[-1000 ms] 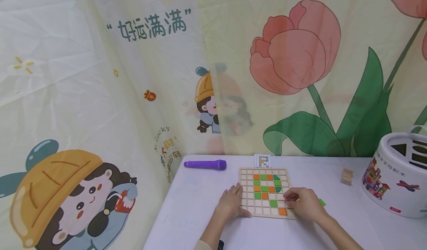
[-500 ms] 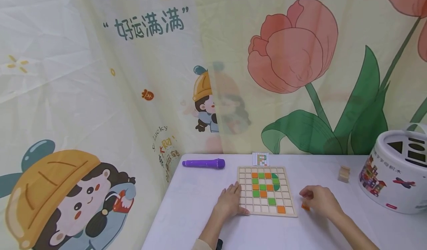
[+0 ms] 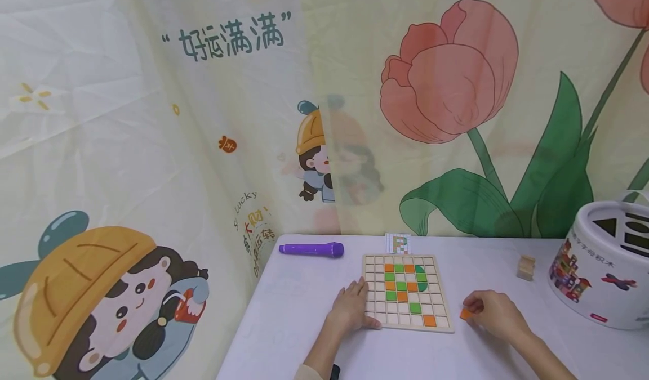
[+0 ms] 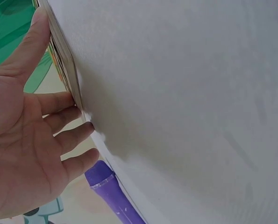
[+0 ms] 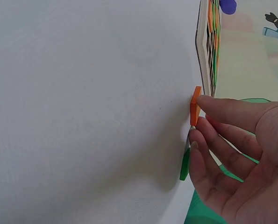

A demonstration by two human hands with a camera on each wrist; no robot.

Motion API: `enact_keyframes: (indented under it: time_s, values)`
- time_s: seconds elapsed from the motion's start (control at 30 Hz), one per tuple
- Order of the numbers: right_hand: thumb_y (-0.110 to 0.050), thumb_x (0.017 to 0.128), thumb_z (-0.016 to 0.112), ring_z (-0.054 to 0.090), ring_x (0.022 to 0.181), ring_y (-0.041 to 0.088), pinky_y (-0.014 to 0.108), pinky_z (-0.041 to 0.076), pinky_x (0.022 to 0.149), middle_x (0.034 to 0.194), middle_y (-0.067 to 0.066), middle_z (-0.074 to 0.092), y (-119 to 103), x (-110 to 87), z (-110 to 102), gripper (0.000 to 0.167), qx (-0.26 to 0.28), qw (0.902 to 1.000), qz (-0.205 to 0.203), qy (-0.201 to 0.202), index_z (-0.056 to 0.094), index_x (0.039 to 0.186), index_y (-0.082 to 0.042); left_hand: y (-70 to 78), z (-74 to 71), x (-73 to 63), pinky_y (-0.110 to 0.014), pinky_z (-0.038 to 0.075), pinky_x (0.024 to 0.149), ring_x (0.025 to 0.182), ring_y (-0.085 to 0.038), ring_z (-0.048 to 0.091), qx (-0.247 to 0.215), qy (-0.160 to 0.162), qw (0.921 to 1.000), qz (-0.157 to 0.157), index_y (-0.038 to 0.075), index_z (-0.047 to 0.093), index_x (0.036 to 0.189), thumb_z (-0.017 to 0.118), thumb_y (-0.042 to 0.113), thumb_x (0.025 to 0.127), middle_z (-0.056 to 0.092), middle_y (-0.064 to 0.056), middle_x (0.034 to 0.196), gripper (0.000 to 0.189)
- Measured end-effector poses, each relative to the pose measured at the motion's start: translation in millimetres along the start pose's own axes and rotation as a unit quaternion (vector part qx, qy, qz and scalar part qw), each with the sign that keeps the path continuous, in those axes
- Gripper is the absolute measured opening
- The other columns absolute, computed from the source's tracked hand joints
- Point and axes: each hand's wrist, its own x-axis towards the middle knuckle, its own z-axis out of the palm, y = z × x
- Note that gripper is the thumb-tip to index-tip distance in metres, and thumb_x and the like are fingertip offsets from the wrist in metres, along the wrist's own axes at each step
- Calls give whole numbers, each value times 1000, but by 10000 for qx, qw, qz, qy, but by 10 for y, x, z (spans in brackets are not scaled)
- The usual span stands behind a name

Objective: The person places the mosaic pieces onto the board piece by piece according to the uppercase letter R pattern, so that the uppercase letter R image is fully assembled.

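A square wooden grid board (image 3: pixel 381 307) lies on the table, with orange, green and dark green tiles set in some of its cells. My left hand (image 3: pixel 349 308) rests at its left edge, fingers fairly straight and spread, thumb along the near edge. To the right of the board, my right hand (image 3: pixel 494 314) pinches an orange square tile (image 3: pixel 465 313) between thumb and fingertips, low over the table. In the right wrist view, the thumb tip sits on the orange tile (image 5: pixel 195 106). A green tile (image 5: pixel 185 164) lies beside the curled fingers; the hand hides it in the head view.
Behind the board stands a small card (image 3: pixel 398 244) with a coloured grid pattern. A purple toy microphone (image 3: pixel 311 249) lies at the back left. Toward the right are small wooden blocks (image 3: pixel 526 268) and a white bucket (image 3: pixel 598 278) with shaped holes in its lid.
My right hand has moved right, from the board's right edge to the loose orange tile, which it now pinches. My left hand has stayed at the board's left edge.
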Motion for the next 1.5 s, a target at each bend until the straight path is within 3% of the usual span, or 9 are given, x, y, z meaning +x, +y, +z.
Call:
enact_keyframes:
  time_s: [0.33, 0.53, 0.7, 1.03, 1.5]
  values:
    - [1, 73, 84, 60, 74, 14, 34, 50, 65, 80, -6, 68, 11, 4, 22, 26, -67, 9993, -210, 313, 77, 97, -7, 9, -5, -2, -50, 33, 124, 152, -31, 38, -23, 18, 10000, 2, 3, 42, 158, 86, 59, 73, 38, -12, 166, 111]
    - [0, 77, 83, 60, 73, 15, 30, 49, 58, 82, -4, 68, -30, 21, 9, 28, 308, 9991, -43, 292, 77, 104, -4, 11, 2, 19, -50, 33, 124, 152, -30, 37, -19, 4, 10000, -13, 3, 42, 158, 86, 60, 73, 37, -11, 167, 111]
    - [0, 80, 82, 62, 73, 17, 30, 51, 59, 85, -3, 69, -122, 67, 19, 28, 530, 9978, 16, 398, 77, 107, -4, 18, -4, 22, -50, 33, 124, 153, -30, 37, 6, -16, 10000, -17, 3, 42, 158, 86, 60, 73, 37, -11, 167, 111]
    - [-4, 82, 86, 63, 75, 15, 25, 52, 63, 86, -4, 70, -269, 180, 166, 36, 845, 9943, -311, 570, 74, 116, -3, 34, -23, 4, -49, 33, 124, 153, -29, 37, 11, -7, 10000, -8, 4, 42, 159, 86, 59, 74, 37, -11, 167, 110]
    - [-1, 84, 84, 62, 75, 15, 22, 55, 62, 87, -4, 69, -680, 283, 416, 31, 1391, 9885, -459, 366, 75, 114, -3, 13, -23, -7, -51, 34, 124, 152, -30, 37, 53, 7, 10000, -9, 3, 41, 159, 86, 59, 73, 38, -11, 166, 112]
